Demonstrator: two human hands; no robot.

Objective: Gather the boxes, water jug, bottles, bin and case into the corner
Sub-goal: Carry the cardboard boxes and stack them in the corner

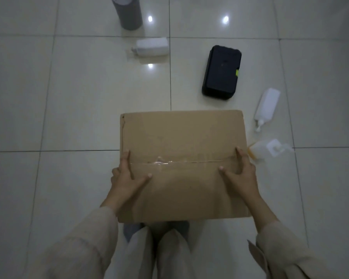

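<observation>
In the head view, the brown taped cardboard box (182, 164) sits at centre, the left hand (127, 176) and right hand (241, 174) clasping its two sides, fingers curled over the edges. It looks stiff, perhaps heavy; holding low at the sides seems safest. The glossy pale tiled floor (69, 97) may be slippery; a black hard case (222, 72) lies at 1 o'clock.

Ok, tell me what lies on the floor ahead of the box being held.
Both hands, left hand and right hand, grip the cardboard box. Beyond it lie the black case, a white bottle and the grey bin; the corner is not in view.
</observation>
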